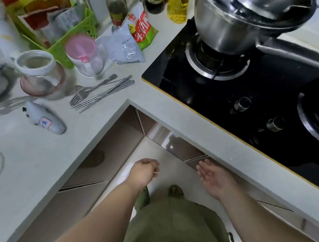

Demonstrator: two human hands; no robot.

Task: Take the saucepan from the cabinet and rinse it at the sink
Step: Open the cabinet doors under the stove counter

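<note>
A person in olive-green clothing stands in the inner corner of a pale grey L-shaped worktop (43, 158), both bare arms reaching down in front of the brown lower cabinet doors (118, 143). The left hand (144, 172) hangs with fingers loosely curled, its grip released and holding nothing. The right hand (213, 175) is palm up with fingers relaxed, its grip also released, near the cabinet front under the black glass gas hob (258, 97). The cabinet doors appear closed, and no saucepan from the cabinet shows; a large stainless-steel pot (242, 17) sits on the far burner. On the worktop lie steel forks and chopsticks (99, 93), a clear jar with a pink lid (85, 54) and a green plastic basket (62, 38)
</note>
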